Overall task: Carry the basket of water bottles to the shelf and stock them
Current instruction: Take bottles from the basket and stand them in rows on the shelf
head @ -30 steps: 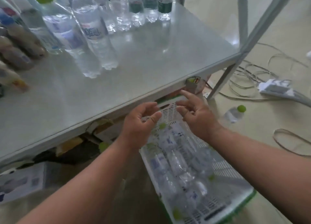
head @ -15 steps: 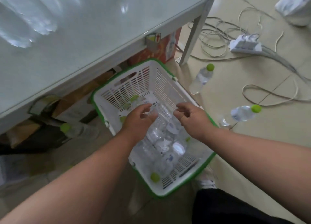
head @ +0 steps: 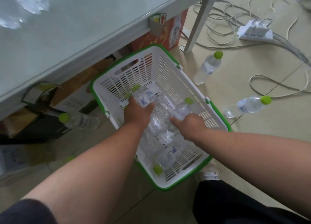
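Note:
A white slatted basket (head: 170, 67) with a green rim stands on the floor below the shelf edge, holding several clear water bottles with green caps. Both my hands are down inside it. My left hand (head: 137, 113) is closed around one water bottle (head: 145, 95) lying near the far end. My right hand (head: 188, 124) grips a second water bottle (head: 182, 109) by its body, cap pointing away. The grey shelf top (head: 75, 27) fills the upper left, with blurred bottles at its far corner.
Loose bottles lie on the floor: two to the right (head: 207, 67) (head: 247, 106) and one to the left (head: 79, 121). Cables and a white power strip (head: 255, 33) spread across the floor at upper right. Cardboard boxes (head: 161, 37) sit under the shelf. A shelf leg (head: 198, 22) stands right of the basket.
My view has tilted down from the shelf top to the basket. Both hands dropped from above the basket into it and closed on a bottle each.

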